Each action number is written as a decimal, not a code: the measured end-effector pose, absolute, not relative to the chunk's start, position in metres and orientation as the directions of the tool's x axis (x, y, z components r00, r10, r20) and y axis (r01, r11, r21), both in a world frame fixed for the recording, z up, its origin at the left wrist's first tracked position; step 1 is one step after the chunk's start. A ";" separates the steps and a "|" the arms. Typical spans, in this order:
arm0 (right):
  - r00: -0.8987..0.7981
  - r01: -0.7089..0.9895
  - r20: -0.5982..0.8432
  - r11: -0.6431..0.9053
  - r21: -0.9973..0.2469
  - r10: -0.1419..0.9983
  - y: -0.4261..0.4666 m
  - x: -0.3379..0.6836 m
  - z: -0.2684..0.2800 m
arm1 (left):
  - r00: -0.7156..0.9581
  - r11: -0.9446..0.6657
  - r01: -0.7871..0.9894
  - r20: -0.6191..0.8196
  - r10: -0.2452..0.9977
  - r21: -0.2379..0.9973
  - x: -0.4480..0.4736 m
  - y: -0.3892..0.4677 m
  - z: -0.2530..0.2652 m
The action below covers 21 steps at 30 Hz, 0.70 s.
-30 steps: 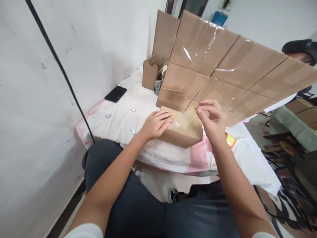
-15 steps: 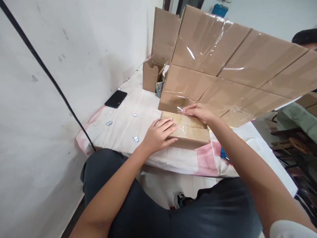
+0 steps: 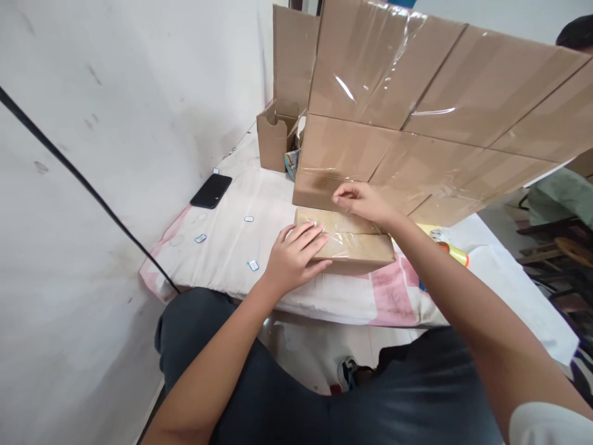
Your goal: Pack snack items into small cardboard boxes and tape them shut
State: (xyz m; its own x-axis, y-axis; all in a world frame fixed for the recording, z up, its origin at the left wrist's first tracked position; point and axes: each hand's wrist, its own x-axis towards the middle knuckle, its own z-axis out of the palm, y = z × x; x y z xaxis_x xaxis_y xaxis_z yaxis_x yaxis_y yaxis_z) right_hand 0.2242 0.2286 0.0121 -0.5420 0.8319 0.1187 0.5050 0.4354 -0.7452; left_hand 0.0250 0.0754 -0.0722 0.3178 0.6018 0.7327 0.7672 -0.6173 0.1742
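Note:
A small cardboard box (image 3: pixel 356 247) with clear tape across its top lies lengthwise near the edge of the cloth-covered surface. My left hand (image 3: pixel 299 253) rests at its left end, fingers spread flat on the top and thumb along the front edge. Just above the box's back half is my right hand (image 3: pixel 359 199), its fingers curled together and the thumb near the index finger. Whatever may be between those fingertips is too small to make out. Behind both hands stands a large block of cardboard boxes (image 3: pixel 393 105) under shiny clear wrap.
A black phone (image 3: pixel 211 191) lies at the left, with small white labels (image 3: pixel 252 265) scattered nearby. An open carton (image 3: pixel 272 142) stands behind. Right of my forearm is a yellow-green roll (image 3: pixel 456 254). A wall (image 3: pixel 115 185) bounds the left. A person's head (image 3: pixel 577 34) shows far right.
My right hand has lifted slightly off the box, and the clear piece of tape at its fingertips no longer shows. My left hand stays on the box. The view has shifted slightly.

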 end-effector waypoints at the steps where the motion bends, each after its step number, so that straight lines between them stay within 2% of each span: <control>1: -0.585 0.514 0.066 0.433 -0.740 0.808 0.227 0.226 0.012 | 0.322 -0.617 0.768 0.730 0.603 0.170 0.025 0.075 -0.072; 3: -0.591 0.570 -0.052 0.370 -0.733 0.805 0.227 0.229 0.011 | 0.326 -0.617 0.769 0.730 0.601 0.164 0.025 0.075 -0.071; 6: -0.471 0.641 -0.239 0.143 -0.754 0.849 0.235 0.228 0.009 | 0.330 -0.623 0.767 0.738 0.588 0.153 0.025 0.076 -0.070; 8: -0.437 0.654 -0.369 0.008 -0.756 0.820 0.242 0.224 0.011 | 0.328 -0.627 0.766 0.750 0.575 0.146 0.025 0.077 -0.071; 11: -0.489 0.647 -0.446 -0.031 -0.762 0.750 0.247 0.215 0.017 | 0.327 -0.632 0.763 0.763 0.557 0.134 0.025 0.079 -0.072; 16: -0.525 0.568 -0.393 -0.033 -0.822 0.755 0.241 0.209 0.024 | 0.334 -0.631 0.765 0.756 0.563 0.132 0.026 0.080 -0.073; 18: -0.518 0.502 -0.297 0.004 -0.865 0.802 0.236 0.210 0.025 | 0.331 -0.629 0.767 0.760 0.560 0.129 0.026 0.080 -0.072; 21: -0.552 0.394 -0.076 0.179 -0.901 0.830 0.229 0.214 0.024 | 0.319 -0.624 0.772 0.773 0.548 0.124 0.027 0.079 -0.072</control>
State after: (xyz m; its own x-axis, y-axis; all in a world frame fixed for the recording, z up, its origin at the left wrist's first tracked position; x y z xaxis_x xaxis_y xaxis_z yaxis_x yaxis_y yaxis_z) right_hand 0.2139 0.2286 0.0240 -0.5519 0.8304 -0.0763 0.3942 0.1791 -0.9014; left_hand 0.0268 0.0787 -0.0720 0.3189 0.5479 0.7733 0.7715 -0.6240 0.1239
